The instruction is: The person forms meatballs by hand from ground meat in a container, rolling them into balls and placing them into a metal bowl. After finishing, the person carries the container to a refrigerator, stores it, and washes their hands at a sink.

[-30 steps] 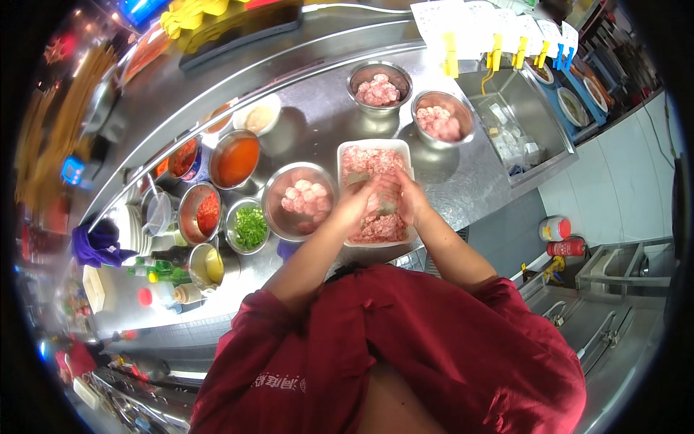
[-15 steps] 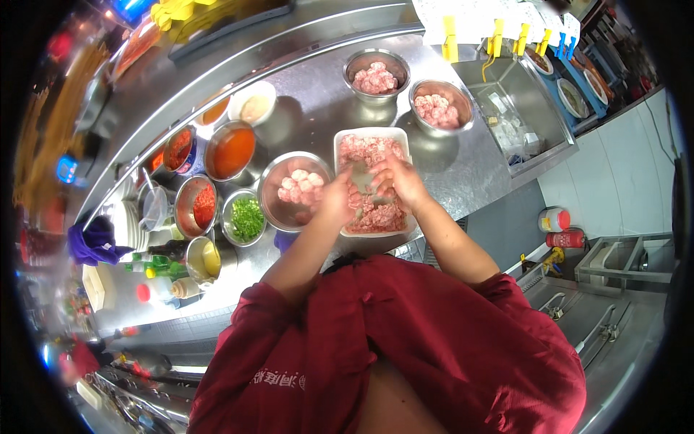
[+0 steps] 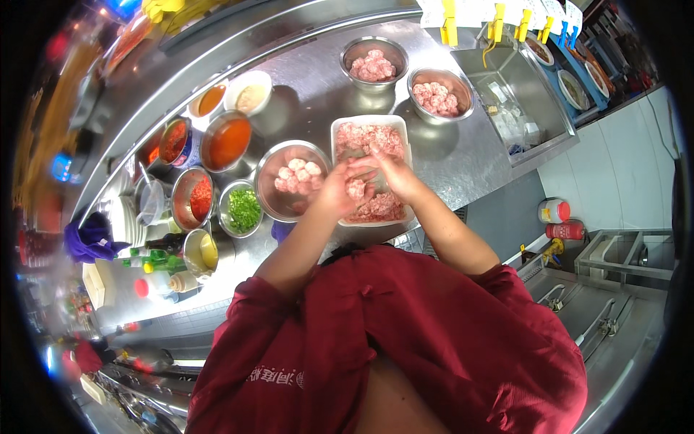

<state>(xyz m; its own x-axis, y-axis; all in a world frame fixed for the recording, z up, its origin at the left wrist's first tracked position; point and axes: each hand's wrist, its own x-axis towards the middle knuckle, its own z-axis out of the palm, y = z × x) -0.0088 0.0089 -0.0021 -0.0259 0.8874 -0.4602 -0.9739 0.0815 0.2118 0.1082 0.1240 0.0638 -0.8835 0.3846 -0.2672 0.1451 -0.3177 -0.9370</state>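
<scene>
My left hand (image 3: 338,191) is curled around a lump of minced meat (image 3: 356,189) above the white rectangular tub (image 3: 409,145). My right hand (image 3: 395,175) meets it from the right, fingers stretched out toward the left fingers and partly overlapping them. Pink minced meat (image 3: 369,137) fills the far part of the tub, and more minced meat (image 3: 382,208) lies in its near part. Just left of my left hand stands a steel bowl (image 3: 269,160) with several round meatballs (image 3: 298,176) in it.
Two steel bowls of meatballs (image 3: 373,65) (image 3: 435,98) stand at the back. On the left are chopped green onion (image 3: 243,210), red chopped chili (image 3: 201,200), orange-red sauce (image 3: 230,143), bottles (image 3: 160,262) and stacked plates (image 3: 126,217). A sink (image 3: 517,101) lies at the right.
My hands have come closer together, the right one shifting left to meet the left. The lump of minced meat now shows between them. The view has shifted slightly.
</scene>
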